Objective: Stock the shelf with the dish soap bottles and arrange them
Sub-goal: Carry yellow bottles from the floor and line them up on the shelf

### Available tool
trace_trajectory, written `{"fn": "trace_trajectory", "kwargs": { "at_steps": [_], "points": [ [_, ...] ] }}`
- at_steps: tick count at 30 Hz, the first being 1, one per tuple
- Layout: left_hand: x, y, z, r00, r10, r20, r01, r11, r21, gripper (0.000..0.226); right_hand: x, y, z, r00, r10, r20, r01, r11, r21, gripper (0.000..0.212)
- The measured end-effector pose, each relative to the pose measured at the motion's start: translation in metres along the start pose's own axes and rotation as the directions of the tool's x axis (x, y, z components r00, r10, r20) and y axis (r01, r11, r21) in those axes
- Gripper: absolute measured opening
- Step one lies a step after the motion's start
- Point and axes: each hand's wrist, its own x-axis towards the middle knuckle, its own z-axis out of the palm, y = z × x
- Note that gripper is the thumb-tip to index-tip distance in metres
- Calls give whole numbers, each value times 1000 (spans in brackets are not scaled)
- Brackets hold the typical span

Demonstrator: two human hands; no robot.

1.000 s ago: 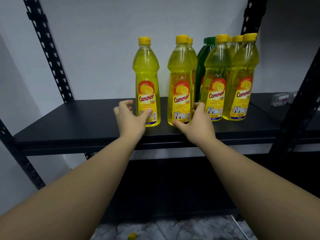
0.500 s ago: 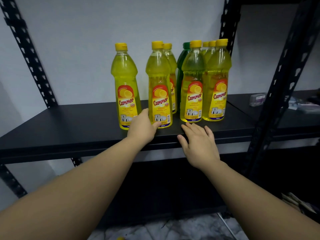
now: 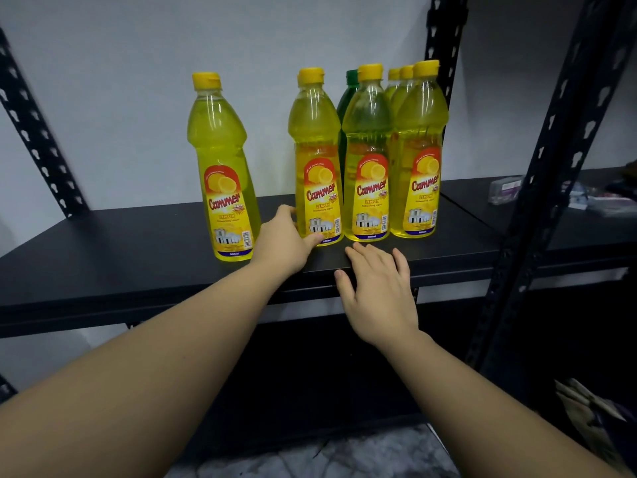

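Several yellow lemon dish soap bottles stand upright on the black shelf [image 3: 138, 257]. One yellow bottle [image 3: 224, 174] stands alone at the left. My left hand [image 3: 282, 239] grips the base of the second yellow bottle [image 3: 317, 167], fingers on its left side and thumb at its front. That bottle touches the third yellow bottle [image 3: 367, 160], which stands beside a fourth [image 3: 418, 157]. A green bottle [image 3: 348, 101] and more yellow ones are partly hidden behind them. My right hand [image 3: 375, 291] lies open with fingers spread over the shelf's front edge, holding nothing.
A black perforated upright [image 3: 551, 167] rises at the right, another [image 3: 38, 132] at the left. The neighbouring shelf holds small packets [image 3: 506, 189]. A dark lower shelf lies below. Bags or paper [image 3: 586, 408] sit on the floor at the bottom right.
My left hand moved from the lone left bottle to the second bottle's base. My right hand let go of that bottle and drew back to the shelf edge. The second bottle shifted right against the group.
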Motion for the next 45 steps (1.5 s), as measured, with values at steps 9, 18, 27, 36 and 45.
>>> {"fn": "trace_trajectory", "kwargs": {
  "at_steps": [9,18,27,36,45],
  "points": [
    [-14,-8,-7,994,103,-39,-105,994,-37,68,-2,-4,8,997,19,-80,-21,1000,-15,58],
    [-64,-58,-64,932,100,-347,-183,960,-214,34,-2,-18,8,987,94,-130,-98,995,-22,61],
    [-40,-75,-84,972,-93,-214,67,990,-126,78,-1,-25,3,984,150,-94,-154,988,-31,66],
    [3,-70,-68,971,-158,-181,151,987,-52,76,-2,-21,8,981,147,-126,-146,989,14,58],
    [66,-72,-36,978,-181,-105,179,984,-23,77,-1,-18,13,978,141,-154,-141,990,10,64]
  ]
}}
